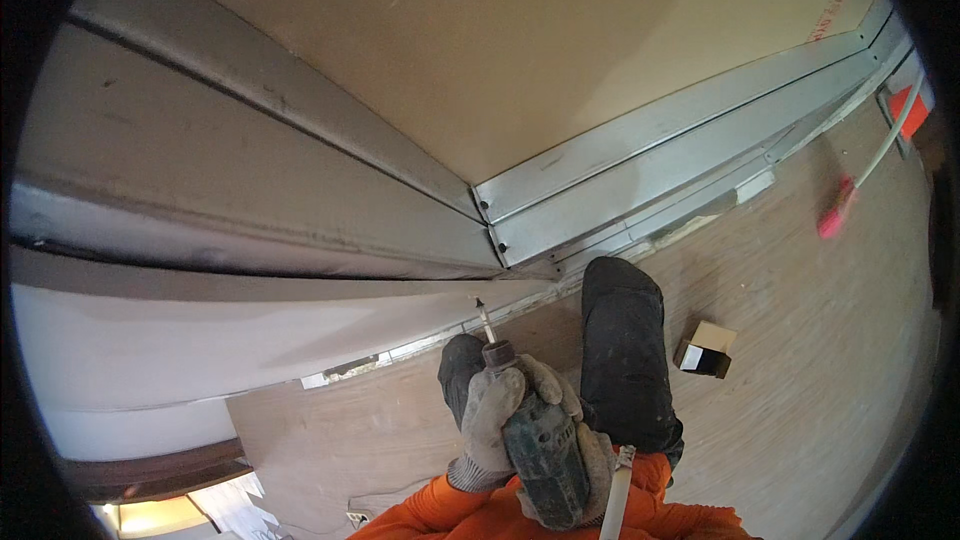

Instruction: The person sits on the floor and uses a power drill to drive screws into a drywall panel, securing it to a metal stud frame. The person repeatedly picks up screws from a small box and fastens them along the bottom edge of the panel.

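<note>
A dark green power screwdriver [545, 460] is held close to my body at the lower middle, its nose tilted up and away. A bit [488, 325] sticks out of its brown nose, with a small dark screw [479, 304] seemingly at the tip. My left hand [490, 418], in a grey work glove, is closed round the front of the tool. The gloved right hand [598, 465] is closed on the tool's right side, partly hidden by its body. The tip points at the lower edge of a white wall panel [250, 330], and I cannot tell whether it touches.
Metal profiles [640, 190] meet at a corner, with a tan board [480, 50] behind them. A small open cardboard box [707, 348] stands on the wooden floor right of my dark-trousered leg [625, 355]. A pink-bristled broom [836, 210] lies far right. A whitish strip [618, 495] hangs beside my right hand.
</note>
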`<state>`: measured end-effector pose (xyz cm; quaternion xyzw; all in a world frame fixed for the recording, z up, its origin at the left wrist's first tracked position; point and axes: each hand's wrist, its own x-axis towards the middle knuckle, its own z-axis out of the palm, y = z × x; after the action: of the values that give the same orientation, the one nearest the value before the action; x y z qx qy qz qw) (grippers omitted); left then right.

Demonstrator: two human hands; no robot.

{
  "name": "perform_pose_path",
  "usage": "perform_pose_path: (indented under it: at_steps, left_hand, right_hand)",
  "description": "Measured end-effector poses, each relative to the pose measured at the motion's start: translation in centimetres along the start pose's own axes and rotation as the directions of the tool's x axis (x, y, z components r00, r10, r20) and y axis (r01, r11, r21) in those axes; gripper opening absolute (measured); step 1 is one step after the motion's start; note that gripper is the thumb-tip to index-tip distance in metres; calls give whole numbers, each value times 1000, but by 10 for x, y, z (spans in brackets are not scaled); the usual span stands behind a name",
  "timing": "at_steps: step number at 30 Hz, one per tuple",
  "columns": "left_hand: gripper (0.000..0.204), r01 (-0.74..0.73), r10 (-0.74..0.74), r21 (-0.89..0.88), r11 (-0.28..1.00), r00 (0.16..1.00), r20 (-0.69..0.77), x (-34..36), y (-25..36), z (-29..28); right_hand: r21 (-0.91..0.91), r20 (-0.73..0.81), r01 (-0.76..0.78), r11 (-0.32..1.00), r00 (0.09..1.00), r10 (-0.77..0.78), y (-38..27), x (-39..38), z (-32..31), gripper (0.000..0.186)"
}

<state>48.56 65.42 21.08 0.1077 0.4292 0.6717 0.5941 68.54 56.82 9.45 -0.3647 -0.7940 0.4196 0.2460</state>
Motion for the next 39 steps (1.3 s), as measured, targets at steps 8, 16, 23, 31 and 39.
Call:
perform_pose_path:
  at_steps: [8, 16, 23, 31, 39]
  left_hand:
    - [42, -28, 30, -60, 998, 999, 38, -1, 1, 1]
    - [42, -3, 3, -52, 999, 1000, 4, -3, 2, 4]
    - [43, -32, 33, -16, 999, 999, 33, 0, 3, 3]
    - [44, -30, 30, -17, 999, 999, 36, 0, 6, 6]
    - [43, -26, 27, -46, 999, 999, 27, 0, 5, 4]
  right_hand:
    - [-24, -25, 17, 1000, 1000, -18, -2, 5, 0, 113]
    - [-43, -38, 23, 999, 999, -25, -4, 6, 1, 114]
    - [-56, -53, 34, 998, 998, -38, -5, 9, 1, 114]
    - [-69, -72, 45, 997, 996, -50, -8, 17, -1, 115]
    - [-85, -78, 48, 995, 995, -55, -9, 18, -1, 115]
